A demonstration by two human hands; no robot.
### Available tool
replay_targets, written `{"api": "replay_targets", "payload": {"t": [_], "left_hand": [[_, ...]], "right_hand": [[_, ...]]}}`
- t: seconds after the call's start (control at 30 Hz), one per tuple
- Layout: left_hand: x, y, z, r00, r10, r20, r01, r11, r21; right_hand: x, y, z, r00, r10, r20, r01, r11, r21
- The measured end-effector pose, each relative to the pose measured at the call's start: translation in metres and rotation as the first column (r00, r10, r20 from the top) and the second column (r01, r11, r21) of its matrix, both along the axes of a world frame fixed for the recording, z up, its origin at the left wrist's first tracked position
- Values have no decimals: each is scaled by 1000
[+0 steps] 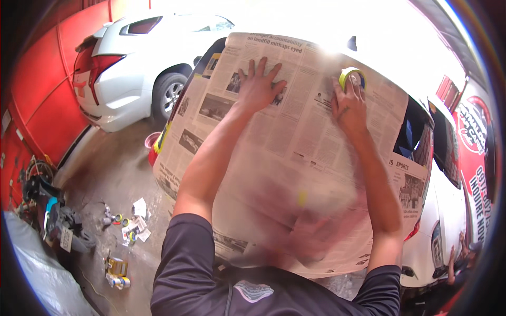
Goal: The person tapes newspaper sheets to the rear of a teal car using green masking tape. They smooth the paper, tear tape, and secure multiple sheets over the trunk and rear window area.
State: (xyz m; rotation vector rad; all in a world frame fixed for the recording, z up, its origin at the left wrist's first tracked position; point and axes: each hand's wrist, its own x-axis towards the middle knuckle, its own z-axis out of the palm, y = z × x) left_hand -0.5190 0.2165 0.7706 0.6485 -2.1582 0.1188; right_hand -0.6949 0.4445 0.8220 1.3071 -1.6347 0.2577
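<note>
Sheets of newspaper (311, 126) cover the back of a vehicle in front of me, from the top edge down toward my chest. My left hand (258, 89) lies flat on the upper left of the newspaper, fingers spread, holding nothing. Farther right, my right hand (349, 105) grips a roll of yellow-green masking tape (343, 77) against the paper near its upper edge. Dark glass and a light at the vehicle's right side show beyond the paper. The lower middle of the paper is smeared by a hazy reddish blur.
A white SUV (139, 68) stands at the far left by a red wall (31, 121). Tape rolls, paper scraps (138, 227) and a yellowish container (117, 266) lie on the floor, near a motorcycle (66, 221). Another white car (445, 210) is at right, with a person (464, 263) low beside it.
</note>
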Motion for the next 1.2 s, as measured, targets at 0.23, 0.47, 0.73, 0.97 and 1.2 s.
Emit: {"api": "replay_targets", "payload": {"t": [0.23,0.47,0.73,0.97,1.2], "left_hand": [[22,-34,3,996,-85,21,85,996,21],[40,-55,-11,950,-271,-157,267,963,-46],[25,-73,-9,896,-337,-289,347,938,-20],[31,-73,11,955,-235,-179,238,971,-6],[-7,-103,56,990,-121,78,136,965,-223]], "right_hand": [[32,-69,16,981,-139,138,145,989,-35],[61,-122,23,977,-182,110,181,983,22],[41,-135,34,953,-303,-7,303,953,3],[39,-174,51,920,-358,159,356,934,39],[41,-161,66,895,-351,276,333,936,113]]}}
